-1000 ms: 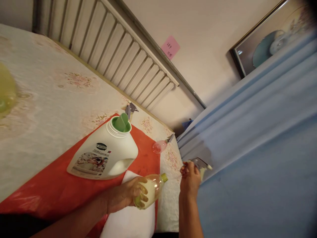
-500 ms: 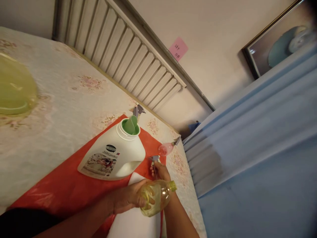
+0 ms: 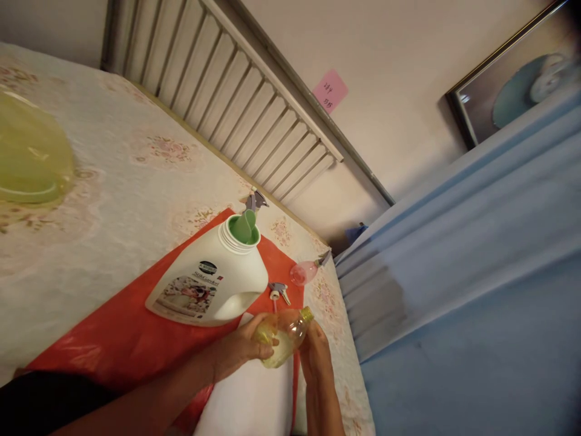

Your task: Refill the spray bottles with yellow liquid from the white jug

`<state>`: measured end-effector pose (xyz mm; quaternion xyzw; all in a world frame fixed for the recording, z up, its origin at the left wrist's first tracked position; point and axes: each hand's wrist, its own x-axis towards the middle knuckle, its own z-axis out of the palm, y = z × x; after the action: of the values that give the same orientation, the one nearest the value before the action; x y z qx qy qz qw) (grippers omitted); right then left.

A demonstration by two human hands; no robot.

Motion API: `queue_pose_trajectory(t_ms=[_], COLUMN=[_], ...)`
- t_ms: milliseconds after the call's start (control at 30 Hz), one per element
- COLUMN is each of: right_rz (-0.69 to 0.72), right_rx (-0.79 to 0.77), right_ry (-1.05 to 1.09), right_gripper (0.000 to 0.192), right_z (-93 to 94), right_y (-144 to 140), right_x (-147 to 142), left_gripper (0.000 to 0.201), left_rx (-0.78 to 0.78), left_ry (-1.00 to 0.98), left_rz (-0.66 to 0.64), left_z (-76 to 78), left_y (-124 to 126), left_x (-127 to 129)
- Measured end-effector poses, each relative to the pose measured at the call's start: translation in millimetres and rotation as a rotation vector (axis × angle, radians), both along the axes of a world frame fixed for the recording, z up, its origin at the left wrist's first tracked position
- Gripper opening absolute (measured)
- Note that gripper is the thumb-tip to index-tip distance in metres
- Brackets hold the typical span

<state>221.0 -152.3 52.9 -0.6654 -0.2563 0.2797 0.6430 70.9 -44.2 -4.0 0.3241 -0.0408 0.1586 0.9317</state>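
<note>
My left hand (image 3: 252,342) is closed around the lower part of a clear yellow bottle (image 3: 288,336), tilted with its uncapped neck to the upper right. Close against the bottle's neck end is my right hand (image 3: 315,345), its fingers curled and partly hidden behind the bottle. A grey-and-white spray trigger head (image 3: 278,293) lies on the red sheet (image 3: 113,345) just beyond them. To the left stands a big white jug (image 3: 206,275) with a printed label. A green scoop (image 3: 245,225) sticks out of its mouth.
A pink spray bottle (image 3: 305,273) lies on its side at the right. Behind the jug is another grey trigger head (image 3: 256,200). White material (image 3: 249,399) lies under my hands. A yellow translucent container (image 3: 34,151) is at far left, a radiator (image 3: 236,91) behind the table.
My right hand has let go of the spray trigger head, now lying on the red sheet, and moved back to the bottle's neck. The bottle has moved slightly up in view.
</note>
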Motion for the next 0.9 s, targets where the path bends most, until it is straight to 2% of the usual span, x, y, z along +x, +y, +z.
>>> queue_pose_trajectory(t_ms=[67, 267, 367, 467, 600, 733, 900], right_rz=[0.048, 0.078, 0.148, 0.202, 0.214, 0.25, 0.287], right_rx=[0.044, -0.039, -0.048, -0.048, -0.029, -0.047, -0.063], right_ry=[0.03, -0.057, -0.089, -0.097, -0.106, -0.14, -0.154], right_gripper=[0.044, 0.047, 0.042, 0.043, 0.049, 0.05, 0.047], right_z=[1.7, 8.7, 12.5, 12.5, 11.0, 14.9, 20.0], right_y=[-15.8, -34.1, -33.8, -34.1, -35.9, -34.7, -32.4], right_x=[-15.3, -39.1, -40.2, -38.4, -37.1, -41.6, -47.1], left_gripper=[0.071, 0.082, 0.076, 0.071, 0.071, 0.073, 0.067], left_rx=[0.049, 0.267, 0.438, 0.562, 0.648, 0.658, 0.695], left_ry=[0.011, 0.125, 0.149, 0.157, 0.12, 0.122, 0.164], left_rz=[0.032, 0.04, 0.093, 0.163, 0.185, 0.14, 0.161], left_z=[-5.6, -13.5, -7.1, 6.4, 19.7, 13.7, 8.6], left_y=[-1.3, -3.5, -2.7, -1.7, -1.2, -0.4, 1.1], left_x=[2.4, 2.6, -3.5, -12.4, -19.8, -18.2, -21.1])
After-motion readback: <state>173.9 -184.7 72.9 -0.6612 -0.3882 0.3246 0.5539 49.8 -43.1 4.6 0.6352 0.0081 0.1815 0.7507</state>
